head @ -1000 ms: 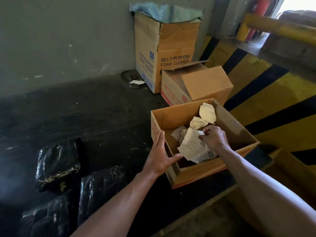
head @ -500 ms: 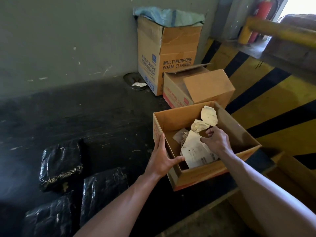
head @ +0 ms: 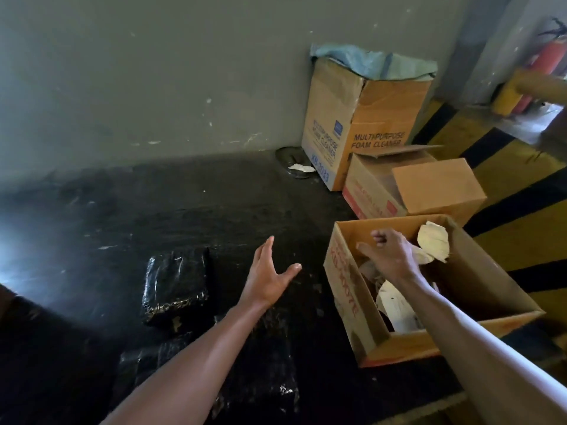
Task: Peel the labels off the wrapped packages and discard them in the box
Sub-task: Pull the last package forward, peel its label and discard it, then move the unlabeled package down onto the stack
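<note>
An open cardboard box (head: 343, 289) stands on the dark floor at the right, holding several crumpled peeled labels (head: 432, 242). My right hand (head: 391, 256) hovers over the box's near-left corner, fingers loosely curled, nothing visible in it. My left hand (head: 270, 276) is in the air left of the box, fingers spread and empty. Black wrapped packages lie on the floor: one (head: 176, 286) left of my left hand, another (head: 260, 363) under my left forearm, a third (head: 138, 372) lower left.
A tall "Multi-purpose foam cleaner" carton (head: 365, 127) with a bluish bag on top stands against the grey wall. A smaller open carton (head: 429, 188) sits behind the box. Yellow-and-black striped ramp (head: 521, 210) at right; a fire extinguisher (head: 549, 59) far right.
My left hand has let go of the box's edge and moved left over the floor. My right hand has released the label and lifted toward the box's left side. The view has swung left.
</note>
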A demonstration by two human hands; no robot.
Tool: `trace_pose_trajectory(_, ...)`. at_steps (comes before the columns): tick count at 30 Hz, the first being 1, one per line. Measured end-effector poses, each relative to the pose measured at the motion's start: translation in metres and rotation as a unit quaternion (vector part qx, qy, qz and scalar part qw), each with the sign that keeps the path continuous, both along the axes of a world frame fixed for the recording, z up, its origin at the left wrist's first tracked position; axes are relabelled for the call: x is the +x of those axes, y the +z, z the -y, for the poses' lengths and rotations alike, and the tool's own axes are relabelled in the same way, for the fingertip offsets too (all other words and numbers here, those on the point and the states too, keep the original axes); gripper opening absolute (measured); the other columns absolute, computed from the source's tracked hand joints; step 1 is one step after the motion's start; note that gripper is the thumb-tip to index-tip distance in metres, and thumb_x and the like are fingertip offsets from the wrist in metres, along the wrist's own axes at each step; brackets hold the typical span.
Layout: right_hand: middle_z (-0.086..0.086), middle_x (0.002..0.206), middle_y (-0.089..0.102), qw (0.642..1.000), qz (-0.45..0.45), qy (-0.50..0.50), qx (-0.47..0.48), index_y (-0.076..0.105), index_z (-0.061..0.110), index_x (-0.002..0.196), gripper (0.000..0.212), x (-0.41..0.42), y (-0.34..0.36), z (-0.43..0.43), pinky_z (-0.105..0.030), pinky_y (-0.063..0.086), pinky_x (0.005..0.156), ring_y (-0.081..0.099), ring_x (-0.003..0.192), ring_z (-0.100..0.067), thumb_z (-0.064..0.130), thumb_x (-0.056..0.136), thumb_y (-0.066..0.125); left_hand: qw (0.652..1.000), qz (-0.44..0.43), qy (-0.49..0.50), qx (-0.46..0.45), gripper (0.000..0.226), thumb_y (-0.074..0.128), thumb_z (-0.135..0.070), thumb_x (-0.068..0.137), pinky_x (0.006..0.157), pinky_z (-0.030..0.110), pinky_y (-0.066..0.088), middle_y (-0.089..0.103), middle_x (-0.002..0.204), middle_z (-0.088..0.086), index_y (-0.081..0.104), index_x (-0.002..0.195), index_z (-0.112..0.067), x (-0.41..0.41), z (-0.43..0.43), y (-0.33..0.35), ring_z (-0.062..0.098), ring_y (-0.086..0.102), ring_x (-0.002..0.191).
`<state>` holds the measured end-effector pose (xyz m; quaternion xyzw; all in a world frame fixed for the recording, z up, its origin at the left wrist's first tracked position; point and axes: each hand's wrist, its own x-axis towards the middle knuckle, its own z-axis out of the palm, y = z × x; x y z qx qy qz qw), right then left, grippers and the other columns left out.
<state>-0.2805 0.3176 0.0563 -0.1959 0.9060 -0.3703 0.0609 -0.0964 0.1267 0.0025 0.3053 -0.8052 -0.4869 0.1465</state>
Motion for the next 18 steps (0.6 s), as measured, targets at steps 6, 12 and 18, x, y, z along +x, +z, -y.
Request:
trace_pose_trajectory(6,0.005,0.118,0.063,0.996,-0.001,0.085,0.017,0.058,0.020,0.131,0.060,0.066,-0.008,0.126,-0.027,0.048,0.087,0.060,0.107,-0.013,0.047,0.082,0.078,0.991,0.028,0.124,0.029,0.095,0.075,-0.046,0.083,0.114,0.039,0.035,0.030,0.158,0.000,0.020,0.157,-0.022,0.072,0.102,-0.012,0.017,0.034,0.143)
trace_pose_trajectory(12,0.002,0.130,0.060,0.980,0.098,0.170,0.040,0.052,0.019,0.140,0.069,0.140,-0.064,0.234,-0.027,0.049,0.090,0.058,0.114,-0.013,0.047,0.083,0.077,0.973,0.068,0.211,0.071,0.090,0.078,-0.048,0.079,0.110,0.041,0.040,0.040,0.148,0.002,0.033,0.153,-0.024,0.148,0.183,-0.051,0.022,0.043,0.136)
trace_pose_trajectory(18,-0.001,0.142,0.055,0.961,0.189,0.186,0.079,0.039,0.021,0.152,0.085,0.189,-0.130,0.295,-0.030,0.048,0.097,0.056,0.124,-0.015,0.054,0.082,0.075,0.954,0.081,0.248,0.146,0.078,0.076,-0.037,0.086,0.086,0.018,0.041,0.049,0.140,0.001,0.036,0.151,-0.019,0.181,0.227,-0.100,0.008,0.050,0.112)
